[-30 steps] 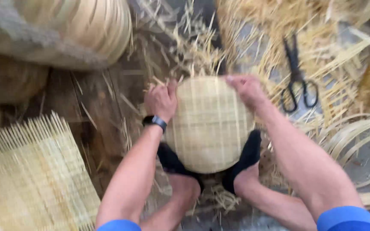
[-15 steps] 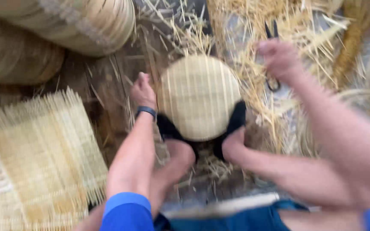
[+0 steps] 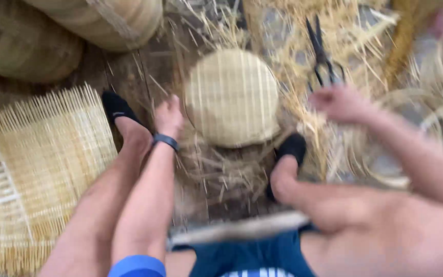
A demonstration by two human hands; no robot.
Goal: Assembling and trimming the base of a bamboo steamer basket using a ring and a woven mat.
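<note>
A round woven bamboo disc lies on the wooden floor among straw. My left hand, with a dark wristband, rests at the disc's left rim; blur hides whether it grips it. My right hand is blurred and empty, just below the handles of black scissors lying on the straw to the right of the disc. My feet in black socks sit on either side of the disc, apart from it.
Square woven bamboo mats are stacked at the left. Large stacked baskets fill the top left. Bamboo hoops and loose strips lie at the right. Straw scraps cover the floor in front of me.
My feet have let go of the disc and spread apart, the left one far to the left. My right hand came down from the disc's top to beside the scissors.
</note>
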